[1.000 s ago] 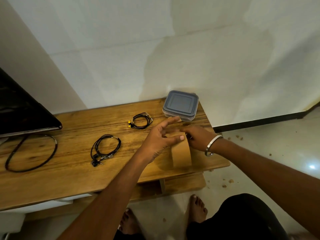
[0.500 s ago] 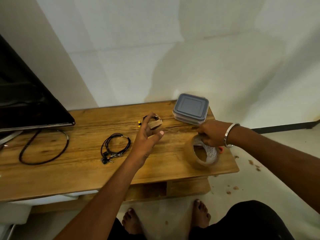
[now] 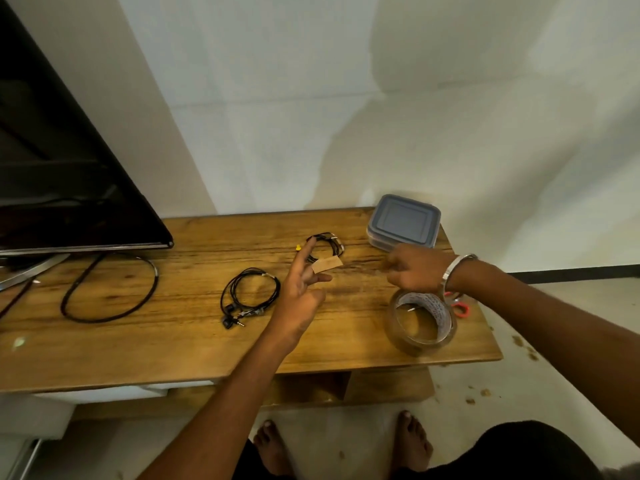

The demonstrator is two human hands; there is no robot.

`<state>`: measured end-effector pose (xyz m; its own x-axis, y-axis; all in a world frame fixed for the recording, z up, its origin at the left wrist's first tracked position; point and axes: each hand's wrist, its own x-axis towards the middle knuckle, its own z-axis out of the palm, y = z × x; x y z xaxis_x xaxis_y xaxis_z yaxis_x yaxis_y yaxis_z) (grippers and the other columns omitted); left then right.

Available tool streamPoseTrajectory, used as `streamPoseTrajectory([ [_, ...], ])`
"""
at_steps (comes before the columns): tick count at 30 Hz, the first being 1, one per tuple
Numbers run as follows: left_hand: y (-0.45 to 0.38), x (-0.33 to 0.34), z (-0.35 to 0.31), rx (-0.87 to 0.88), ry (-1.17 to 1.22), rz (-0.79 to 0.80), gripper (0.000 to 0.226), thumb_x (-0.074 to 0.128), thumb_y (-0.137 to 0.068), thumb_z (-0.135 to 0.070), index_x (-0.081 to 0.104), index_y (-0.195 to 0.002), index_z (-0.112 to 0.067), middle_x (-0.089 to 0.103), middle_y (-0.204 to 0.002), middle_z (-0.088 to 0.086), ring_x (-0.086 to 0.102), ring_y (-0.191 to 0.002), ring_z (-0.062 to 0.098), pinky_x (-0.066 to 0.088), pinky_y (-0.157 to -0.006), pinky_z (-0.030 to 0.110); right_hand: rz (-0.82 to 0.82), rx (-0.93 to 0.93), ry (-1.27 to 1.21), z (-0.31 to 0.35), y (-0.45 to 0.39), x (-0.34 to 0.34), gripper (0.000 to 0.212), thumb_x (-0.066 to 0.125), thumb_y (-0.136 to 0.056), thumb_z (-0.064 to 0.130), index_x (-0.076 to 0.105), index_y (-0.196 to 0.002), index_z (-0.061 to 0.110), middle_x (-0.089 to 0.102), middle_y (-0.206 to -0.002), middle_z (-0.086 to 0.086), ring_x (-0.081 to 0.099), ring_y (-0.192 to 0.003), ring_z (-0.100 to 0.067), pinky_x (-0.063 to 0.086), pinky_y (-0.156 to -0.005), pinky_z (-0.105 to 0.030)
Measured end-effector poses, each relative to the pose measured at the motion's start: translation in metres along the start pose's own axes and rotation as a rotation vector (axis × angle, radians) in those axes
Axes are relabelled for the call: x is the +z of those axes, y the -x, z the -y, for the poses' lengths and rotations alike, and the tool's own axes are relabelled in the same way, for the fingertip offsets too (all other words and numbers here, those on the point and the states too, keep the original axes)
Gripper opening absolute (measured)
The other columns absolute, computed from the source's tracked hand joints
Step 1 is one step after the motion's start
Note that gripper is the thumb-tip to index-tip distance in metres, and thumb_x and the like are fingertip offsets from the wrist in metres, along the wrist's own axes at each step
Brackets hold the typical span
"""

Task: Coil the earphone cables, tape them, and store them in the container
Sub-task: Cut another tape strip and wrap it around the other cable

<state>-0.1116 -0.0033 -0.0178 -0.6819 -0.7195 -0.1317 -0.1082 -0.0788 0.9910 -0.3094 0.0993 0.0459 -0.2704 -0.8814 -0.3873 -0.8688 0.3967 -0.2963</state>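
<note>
Two coiled earphones lie on the wooden table. The coil with yellow buds is at the back; a black coil sits nearer the middle. My left hand reaches over the table with fingers spread, its index tip touching the yellow-bud coil. A short strip of brown tape sticks to one fingertip. My right hand hovers with loosely curled fingers just behind the brown tape roll and holds nothing. The container, grey lid on, stands at the back right corner.
A dark TV screen stands at the left, with a thick black cable loop in front of it. Something red lies behind the tape roll near the table's right edge. My bare feet are on the floor below.
My left hand, carrying the tape strip, has moved to the yellow-bud coil. My right hand has let go of the tape roll, which now lies on the table.
</note>
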Motion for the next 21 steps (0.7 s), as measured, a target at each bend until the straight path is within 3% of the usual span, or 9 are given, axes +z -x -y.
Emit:
streamPoseTrajectory([
  [3,0.004,0.001,0.000,-0.006,-0.046,0.030,0.089,0.046,-0.084,0.019,0.031,-0.145,-0.043,0.062,-0.124,-0.011,0.062,-0.102,0.004,0.048,-0.078,0.035,-0.151,0.005,-0.345,0.030,-0.004,0.009,0.026,0.052,-0.094,0.031,0.062,-0.113,0.016,0.063,-0.101,0.001,0.058,-0.095,-0.016,0.047,-0.078,-0.025],
  [5,0.007,0.001,0.001,-0.007,-0.065,0.071,0.088,0.049,-0.085,0.018,0.032,-0.143,-0.046,0.067,-0.117,-0.010,0.063,-0.101,0.004,0.051,-0.079,0.026,-0.174,0.022,-0.545,0.044,-0.008,0.017,0.025,0.055,-0.093,0.029,0.064,-0.111,0.015,0.065,-0.093,0.002,0.061,-0.088,-0.013,0.047,-0.074,-0.023],
  [9,0.006,-0.002,0.003,-0.013,-0.091,0.085,0.090,0.049,-0.084,0.017,0.032,-0.142,-0.050,0.065,-0.124,-0.001,0.063,-0.108,0.013,0.051,-0.079,0.024,-0.180,0.060,-0.838,0.058,-0.016,0.029,0.009,0.062,-0.089,0.014,0.067,-0.095,0.011,0.067,-0.084,-0.004,0.063,-0.068,-0.011,0.053,-0.068,-0.024],
  [11,0.004,-0.004,0.004,-0.004,-0.109,0.072,0.092,0.046,-0.083,0.018,0.031,-0.142,-0.051,0.062,-0.127,0.001,0.061,-0.107,0.010,0.050,-0.077,0.023,-0.226,0.074,-0.941,0.059,-0.018,0.033,0.008,0.064,-0.086,0.008,0.066,-0.082,0.015,0.068,-0.082,-0.007,0.064,-0.065,-0.011,0.054,-0.066,-0.023],
  [14,0.003,-0.006,0.004,-0.003,-0.128,0.072,0.092,0.045,-0.084,0.018,0.031,-0.140,-0.053,0.060,-0.129,0.000,0.060,-0.107,0.005,0.050,-0.074,0.019,-0.263,0.084,-0.969,0.058,-0.022,0.036,0.016,0.065,-0.085,0.007,0.064,-0.075,0.020,0.067,-0.074,-0.003,0.064,-0.060,-0.008,0.052,-0.058,-0.015],
  [17,0.002,-0.006,0.005,-0.003,-0.146,0.070,0.090,0.046,-0.084,0.017,0.030,-0.143,-0.049,0.060,-0.130,-0.001,0.060,-0.107,0.002,0.049,-0.071,0.019,-0.291,0.074,-0.905,0.058,-0.024,0.039,0.015,0.065,-0.086,0.010,0.063,-0.076,0.021,0.067,-0.073,-0.001,0.064,-0.060,-0.008,0.051,-0.058,-0.016],
  [21,-0.005,-0.004,0.010,-0.033,-0.164,0.029,0.083,0.046,-0.086,0.017,0.032,-0.145,-0.039,0.064,-0.125,-0.001,0.062,-0.107,0.003,0.047,-0.073,0.031,-0.343,0.067,-0.834,0.054,-0.027,0.044,0.011,0.065,-0.086,0.013,0.065,-0.078,0.021,0.066,-0.074,0.005,0.063,-0.066,-0.008,0.050,-0.061,-0.017],
])
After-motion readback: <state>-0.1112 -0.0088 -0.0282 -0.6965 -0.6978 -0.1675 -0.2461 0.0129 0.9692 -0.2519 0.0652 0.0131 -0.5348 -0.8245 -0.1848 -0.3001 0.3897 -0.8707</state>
